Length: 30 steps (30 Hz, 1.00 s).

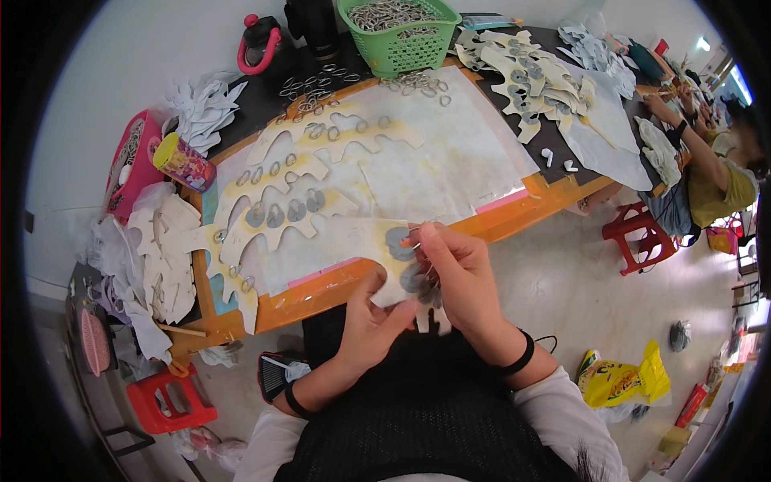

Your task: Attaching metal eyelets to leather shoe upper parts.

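Note:
Over my lap, just off the table's front edge, a cream cut-out piece (pixel 392 277) with round grey patches is held up between both hands. My left hand (pixel 365 321) pinches its lower left edge between thumb and fingers. On the other side, my right hand (pixel 462 281) is closed at its right edge, thumb and fingertips by the upper grey patch; a thin shiny bit shows there, too small to name. Similar cut-outs lie on the table, one with folded grey patches (pixel 295 207), others with oval metal rings (pixel 275 169) set along them.
A white sheet (pixel 426 173) covers the board with orange edging. Behind stands a green basket (pixel 401 50) of metal rings; a pink basket (pixel 132 165) and a yellow-purple tub (pixel 183 161) are left. Finished-looking cut-outs (pixel 534 84), white earbuds (pixel 548 157) and a co-worker (pixel 719 177) are right.

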### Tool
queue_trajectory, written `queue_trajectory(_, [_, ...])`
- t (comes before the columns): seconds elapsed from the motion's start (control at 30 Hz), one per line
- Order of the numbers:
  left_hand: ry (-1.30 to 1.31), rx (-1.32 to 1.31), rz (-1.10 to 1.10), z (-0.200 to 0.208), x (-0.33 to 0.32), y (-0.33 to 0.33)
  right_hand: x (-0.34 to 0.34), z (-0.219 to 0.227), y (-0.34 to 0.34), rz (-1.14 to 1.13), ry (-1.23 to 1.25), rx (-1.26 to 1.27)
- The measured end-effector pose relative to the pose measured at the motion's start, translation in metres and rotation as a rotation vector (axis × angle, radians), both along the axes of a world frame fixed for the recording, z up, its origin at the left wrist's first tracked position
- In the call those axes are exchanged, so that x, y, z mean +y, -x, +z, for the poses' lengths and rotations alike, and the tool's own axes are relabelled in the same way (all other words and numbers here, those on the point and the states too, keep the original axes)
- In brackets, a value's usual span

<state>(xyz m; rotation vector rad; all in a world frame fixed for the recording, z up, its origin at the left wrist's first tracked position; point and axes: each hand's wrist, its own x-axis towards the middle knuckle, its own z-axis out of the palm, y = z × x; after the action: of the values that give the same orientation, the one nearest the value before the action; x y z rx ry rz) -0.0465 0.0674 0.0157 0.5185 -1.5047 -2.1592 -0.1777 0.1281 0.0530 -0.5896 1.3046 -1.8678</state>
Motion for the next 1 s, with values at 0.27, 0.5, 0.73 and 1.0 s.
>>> queue_trajectory(0.27, [-0.140, 0.085, 0.186, 0.002, 0.001, 0.023, 0.022, -0.006, 0.027, 0.183, -0.061, 0.205])
queue_trajectory(0.5, [-0.216, 0.294, 0.208, -0.007, -0.006, 0.014, 0.037, -0.008, 0.019, 0.350, -0.110, 0.208])
queue_trajectory(0.73, [-0.091, 0.123, 0.110, -0.004, -0.011, 0.007, 0.034, -0.016, 0.015, 0.435, 0.102, 0.384])
queue_trajectory(1.0, [-0.343, 0.040, 0.179, 0.003, -0.018, 0.007, 0.036, -0.029, 0.015, 0.435, 0.134, 0.023])
